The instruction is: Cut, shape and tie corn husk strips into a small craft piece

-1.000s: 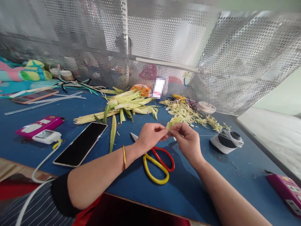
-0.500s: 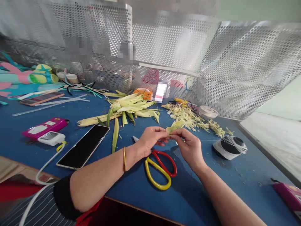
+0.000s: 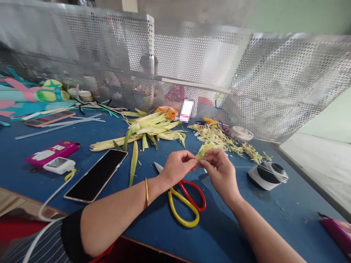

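Note:
My left hand [image 3: 179, 164] and my right hand [image 3: 221, 170] meet over the blue table, each pinching the lower end of a small pale-green piece of corn husk [image 3: 204, 150]. The husk fans up and away from the fingertips. A thin white thread [image 3: 242, 167] runs from near my right hand to a spool [image 3: 268, 175] on the right. Scissors with one red and one yellow handle [image 3: 186, 219] lie beneath my left wrist, blade tip pointing up-left. Behind my hands are a heap of long corn husks [image 3: 153, 126] and a pile of small husk pieces [image 3: 214, 137].
A black-screened phone [image 3: 97, 175], a magenta box [image 3: 52, 152] and a white device on a cable [image 3: 59, 165] lie at left. A perforated metal screen [image 3: 192, 54] stands along the back. A white tape roll [image 3: 241, 133] and another magenta pack [image 3: 336, 233] lie at right.
The husk piece stands more upright between my fingers and shows more of its surface. My hands remain together, with only small finger shifts; the view has tilted slightly.

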A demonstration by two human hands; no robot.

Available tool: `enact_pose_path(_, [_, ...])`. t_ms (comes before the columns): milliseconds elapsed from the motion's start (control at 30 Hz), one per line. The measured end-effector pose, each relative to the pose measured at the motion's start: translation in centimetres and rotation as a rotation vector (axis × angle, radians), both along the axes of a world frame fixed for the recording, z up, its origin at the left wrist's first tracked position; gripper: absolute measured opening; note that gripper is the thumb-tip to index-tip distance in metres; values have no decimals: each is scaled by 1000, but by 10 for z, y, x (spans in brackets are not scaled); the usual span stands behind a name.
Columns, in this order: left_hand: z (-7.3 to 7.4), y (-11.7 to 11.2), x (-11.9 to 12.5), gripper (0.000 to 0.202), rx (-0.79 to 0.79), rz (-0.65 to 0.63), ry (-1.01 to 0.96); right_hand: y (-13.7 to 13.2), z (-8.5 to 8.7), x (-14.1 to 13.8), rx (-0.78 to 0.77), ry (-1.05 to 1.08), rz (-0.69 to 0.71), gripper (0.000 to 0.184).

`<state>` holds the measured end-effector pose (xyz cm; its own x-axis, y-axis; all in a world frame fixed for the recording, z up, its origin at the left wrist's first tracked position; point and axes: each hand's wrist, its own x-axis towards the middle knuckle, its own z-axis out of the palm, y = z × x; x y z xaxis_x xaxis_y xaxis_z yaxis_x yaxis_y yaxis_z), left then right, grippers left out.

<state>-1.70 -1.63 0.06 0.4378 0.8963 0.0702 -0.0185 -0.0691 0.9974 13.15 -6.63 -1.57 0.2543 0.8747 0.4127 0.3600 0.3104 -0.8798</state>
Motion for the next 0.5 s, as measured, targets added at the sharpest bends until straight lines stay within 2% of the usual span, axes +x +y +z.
enact_pose_path(100, [1,-1,-1,6,90,10,69,1,-1,0,-1,31,2,24])
enact_pose_path(167, [2,-1,-1,8,86,10,62,2,-1,-1,8,75,21,22])
enact_pose_path(300, [0,1,0,13,-134,-19,-60,1,0,-2,30,44,18,15])
enact_pose_path(400, [-2,3,0,19,-308,-56,-123,-1,0,-1,73,-127,-34,8])
enact_pose_path(500, [-4,6,-2,24,-414,-106,-166,-2,0,0,114,-299,-51,2])
